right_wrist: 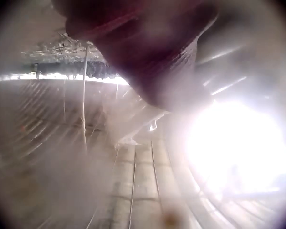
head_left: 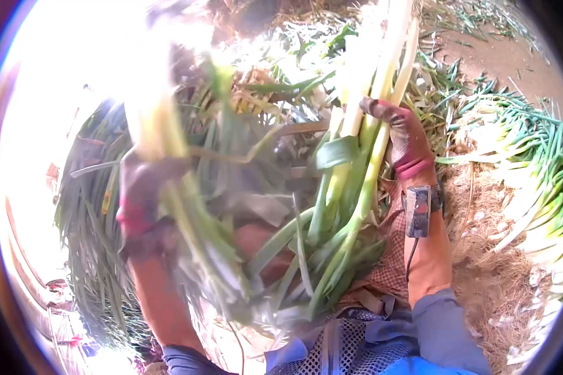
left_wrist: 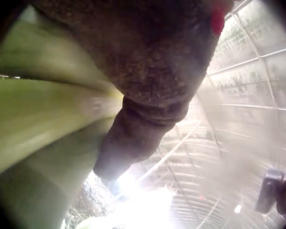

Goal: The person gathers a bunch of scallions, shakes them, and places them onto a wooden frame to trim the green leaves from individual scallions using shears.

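Both hands wear soiled gloves with red cuffs. In the head view, the left hand [head_left: 147, 187] grips a bunch of long green onions [head_left: 197, 234], blurred, its pale ends upward and its leaves hanging down. Thick green stalks [left_wrist: 43, 114] fill the left side of the left wrist view, with the gloved fingers [left_wrist: 133, 136] curled round them. A second bunch of green onions [head_left: 347, 215] is held upright by the right hand [head_left: 410, 137], whose fingers wrap its pale stalks. The right wrist view shows the dark red glove [right_wrist: 143, 43] but not the onions.
A large heap of green onions [head_left: 94, 212] lies at the left. More onions [head_left: 519, 156] lie in a row at the right, beside fibrous roots [head_left: 481, 250]. Loose leaves [head_left: 294, 56] litter the ground ahead. A ribbed greenhouse roof [left_wrist: 257, 109] arches overhead.
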